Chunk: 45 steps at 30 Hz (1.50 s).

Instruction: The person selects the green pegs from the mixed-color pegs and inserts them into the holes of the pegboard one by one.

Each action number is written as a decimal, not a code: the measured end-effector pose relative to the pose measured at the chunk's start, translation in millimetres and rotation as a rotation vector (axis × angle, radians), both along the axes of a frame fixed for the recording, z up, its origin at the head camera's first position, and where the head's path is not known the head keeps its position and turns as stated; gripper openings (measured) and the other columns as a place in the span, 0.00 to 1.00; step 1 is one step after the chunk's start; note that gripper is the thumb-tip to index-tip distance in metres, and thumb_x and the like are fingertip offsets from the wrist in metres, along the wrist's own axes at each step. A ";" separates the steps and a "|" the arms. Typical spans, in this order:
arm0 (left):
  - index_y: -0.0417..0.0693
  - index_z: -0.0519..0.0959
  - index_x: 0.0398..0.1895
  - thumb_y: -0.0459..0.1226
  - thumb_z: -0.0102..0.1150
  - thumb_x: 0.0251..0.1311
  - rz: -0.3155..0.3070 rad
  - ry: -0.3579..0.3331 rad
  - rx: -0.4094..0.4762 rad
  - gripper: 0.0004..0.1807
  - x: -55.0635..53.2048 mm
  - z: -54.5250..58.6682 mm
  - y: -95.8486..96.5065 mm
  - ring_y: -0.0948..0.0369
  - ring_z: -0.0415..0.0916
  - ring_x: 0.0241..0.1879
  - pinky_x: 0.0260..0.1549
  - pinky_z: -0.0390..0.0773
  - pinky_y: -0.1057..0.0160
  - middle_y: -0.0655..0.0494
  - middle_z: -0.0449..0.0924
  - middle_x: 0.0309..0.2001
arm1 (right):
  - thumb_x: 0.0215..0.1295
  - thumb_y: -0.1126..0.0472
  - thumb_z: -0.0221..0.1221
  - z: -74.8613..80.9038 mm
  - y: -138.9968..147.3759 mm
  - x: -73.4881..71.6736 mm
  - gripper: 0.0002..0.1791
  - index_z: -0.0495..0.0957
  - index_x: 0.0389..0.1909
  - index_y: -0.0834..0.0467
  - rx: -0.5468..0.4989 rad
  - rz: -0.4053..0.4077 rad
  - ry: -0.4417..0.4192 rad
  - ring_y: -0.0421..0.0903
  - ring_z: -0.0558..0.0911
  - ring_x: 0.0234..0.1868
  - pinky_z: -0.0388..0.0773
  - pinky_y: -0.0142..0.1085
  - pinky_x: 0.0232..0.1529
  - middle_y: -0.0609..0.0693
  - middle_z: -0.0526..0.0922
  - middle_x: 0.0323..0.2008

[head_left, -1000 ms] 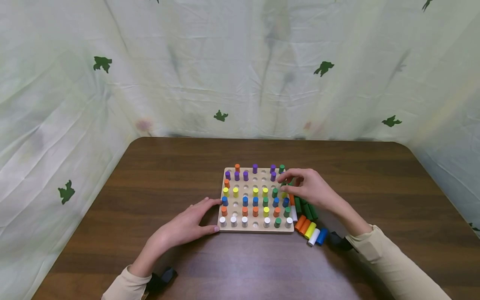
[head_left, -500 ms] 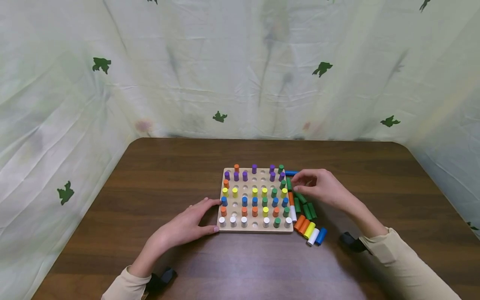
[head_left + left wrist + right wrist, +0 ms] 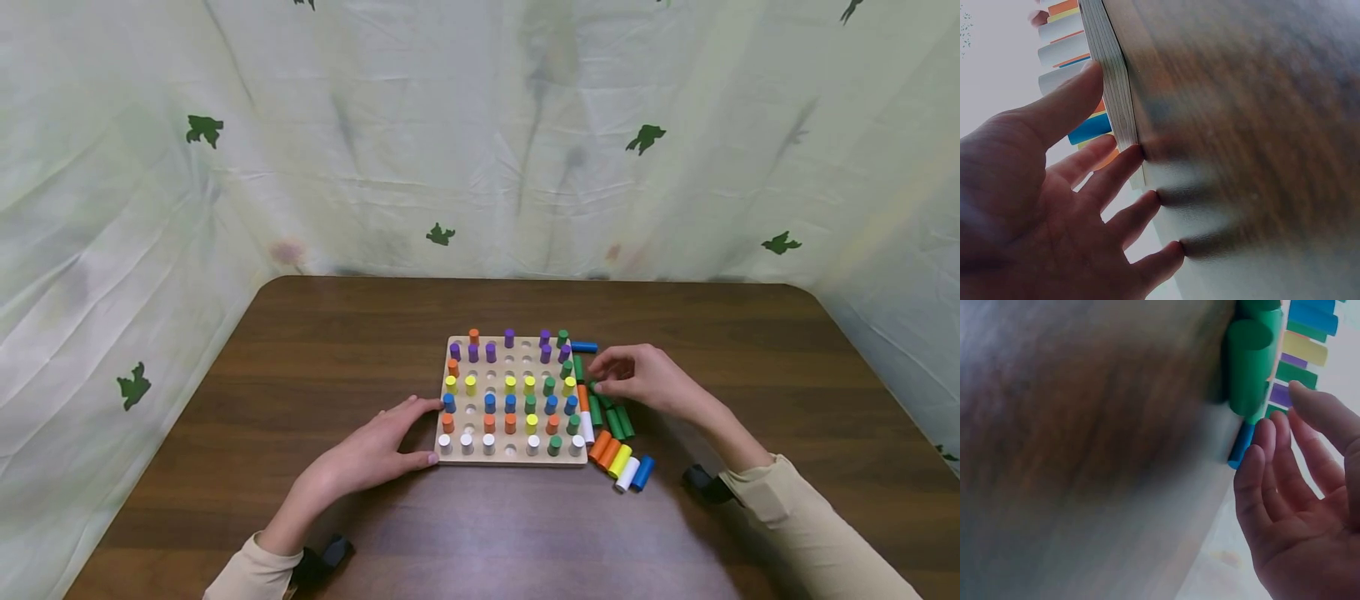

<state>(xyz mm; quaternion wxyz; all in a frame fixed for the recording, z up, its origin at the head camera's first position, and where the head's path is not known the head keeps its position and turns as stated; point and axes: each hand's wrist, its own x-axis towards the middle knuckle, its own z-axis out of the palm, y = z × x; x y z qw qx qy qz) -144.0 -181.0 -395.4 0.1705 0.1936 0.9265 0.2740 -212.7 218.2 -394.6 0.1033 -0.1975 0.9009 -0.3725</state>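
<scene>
A wooden pegboard (image 3: 491, 457) with rows of coloured pegs stands on the table. My left hand (image 3: 375, 442) rests at its left side, the thumb and a fingertip touching the edge. In the left wrist view, the fingers of that hand (image 3: 1079, 187) are spread along the board's side. My right hand (image 3: 645, 379) hovers just right of the board, thumb and fingertips over a green peg (image 3: 603, 398) lying on the table. In the right wrist view, the fingers are loosely bent with a gap to the thumb. Nothing shows between them; green pegs (image 3: 1247, 369) lie beyond.
Loose pegs lie along the board's right side: a blue peg (image 3: 584, 347) at the back, an orange peg (image 3: 582, 397), several green ones, then orange, yellow (image 3: 619, 461), white (image 3: 627, 474) and blue at the front. The brown table (image 3: 360, 333) ends before a pale curtain (image 3: 480, 150).
My right hand has moved right, off the board's right column to the loose green pegs. A purple peg and a green peg now show in that column. The left hand stays put.
</scene>
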 end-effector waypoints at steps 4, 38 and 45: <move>0.51 0.65 0.71 0.48 0.67 0.60 -0.002 0.004 0.007 0.37 -0.4 0.0 0.3 0.45 0.49 0.74 0.67 0.49 0.35 0.46 0.61 0.72 | 0.61 0.62 0.68 -4.1 1.4 -3.5 0.11 0.83 0.44 0.55 0.029 0.001 -0.009 0.47 0.79 0.38 0.79 0.39 0.40 0.48 0.83 0.39; 0.51 0.65 0.71 0.47 0.67 0.61 0.005 0.003 0.007 0.37 -0.1 -1.3 1.2 0.46 0.48 0.74 0.67 0.49 0.36 0.47 0.61 0.72 | 0.67 0.69 0.60 2.5 -5.2 -0.7 0.16 0.79 0.55 0.61 -0.033 -0.011 0.137 0.50 0.77 0.44 0.80 0.47 0.49 0.52 0.82 0.47; 0.51 0.65 0.71 0.47 0.67 0.61 0.006 0.003 0.003 0.37 0.2 -1.4 1.3 0.46 0.48 0.74 0.67 0.49 0.36 0.48 0.61 0.72 | 0.67 0.71 0.59 9.4 -10.1 4.0 0.17 0.79 0.56 0.59 -0.066 0.001 0.175 0.49 0.78 0.46 0.80 0.47 0.50 0.52 0.80 0.50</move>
